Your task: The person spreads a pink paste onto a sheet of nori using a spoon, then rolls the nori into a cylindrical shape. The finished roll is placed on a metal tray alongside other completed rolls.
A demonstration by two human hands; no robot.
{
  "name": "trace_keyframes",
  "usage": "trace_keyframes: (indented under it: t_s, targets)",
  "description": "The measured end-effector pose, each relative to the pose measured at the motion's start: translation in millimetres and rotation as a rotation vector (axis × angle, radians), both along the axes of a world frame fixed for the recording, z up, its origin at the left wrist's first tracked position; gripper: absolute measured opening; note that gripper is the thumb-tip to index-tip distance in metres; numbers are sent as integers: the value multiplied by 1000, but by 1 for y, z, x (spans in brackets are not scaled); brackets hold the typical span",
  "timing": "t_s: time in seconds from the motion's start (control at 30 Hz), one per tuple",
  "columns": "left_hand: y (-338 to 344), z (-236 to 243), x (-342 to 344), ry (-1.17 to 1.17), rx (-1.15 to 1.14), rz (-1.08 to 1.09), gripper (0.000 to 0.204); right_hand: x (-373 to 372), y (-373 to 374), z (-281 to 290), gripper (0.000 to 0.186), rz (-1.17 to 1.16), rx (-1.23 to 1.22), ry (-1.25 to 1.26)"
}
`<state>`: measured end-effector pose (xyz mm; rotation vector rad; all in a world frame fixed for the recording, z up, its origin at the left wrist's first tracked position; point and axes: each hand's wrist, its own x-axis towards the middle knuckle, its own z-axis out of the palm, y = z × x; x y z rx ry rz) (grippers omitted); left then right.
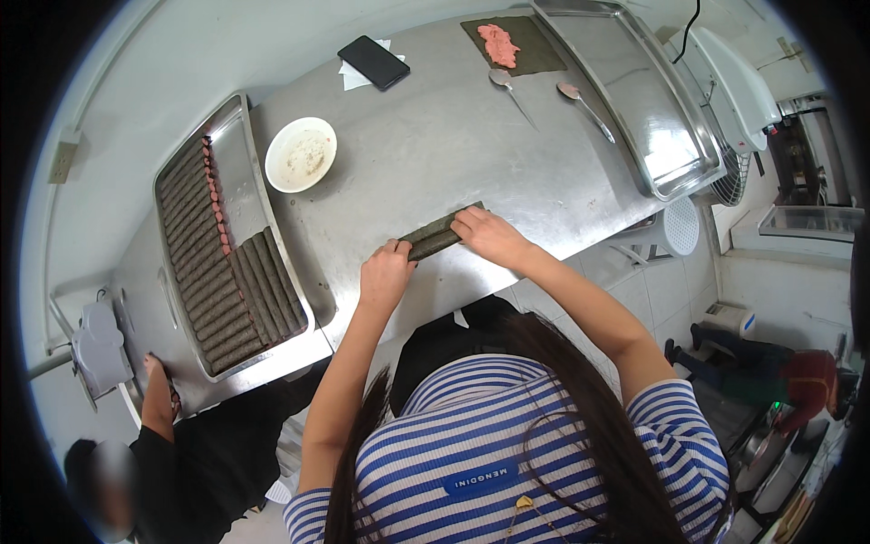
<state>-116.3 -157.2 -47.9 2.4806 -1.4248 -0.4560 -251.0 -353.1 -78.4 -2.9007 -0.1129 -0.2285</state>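
Near the table's front edge, a dark green seaweed sheet (433,238) is partly rolled into a long strip. My left hand (388,269) has its fingers closed on the strip's left end. On the right end, my right hand (489,238) grips with bent fingers. Any filling inside the strip is hidden. At the far right of the table, another seaweed sheet (544,60) lies flat with pink paste (499,46) spread on it. Two spoons, one nearer the sheet (510,89) and one further right (587,113), rest on the steel below it.
A steel tray (237,156) at left bears rows of finished seaweed rolls (213,299), some showing pink ends. Beside it stand a white bowl (283,138) and a black phone (374,62) on paper. Another steel tray (634,77) is far right. A co-worker in black (217,453) stands left.
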Motion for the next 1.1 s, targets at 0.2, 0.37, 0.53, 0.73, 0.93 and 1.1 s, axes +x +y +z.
trace_keyframes:
  t_s: [0.2, 0.37, 0.53, 0.73, 0.93, 1.1]
  targets:
    - [-9, -1, 9, 9, 6, -21, 28, -10, -30, 3, 19, -56, 43, 38]
    - [-12, 1, 20, 106, 38, -15, 32, -9, -36, 11, 25, -93, 24, 116]
    - [-20, 12, 28, 258, 88, 97, 44, 12, -13, 24, 34, 100, 64, -73]
    - [-11, 13, 22, 272, -10, 150, 50, 25, 11, 6, 34, 239, 0, -69]
    - [8, 8, 1, 31, -186, 80, 47, 28, 12, 0, 36, 227, 66, -67]
    - [8, -1, -5, -88, -138, 57, 42, 30, 14, 8, 39, 228, 139, 57]
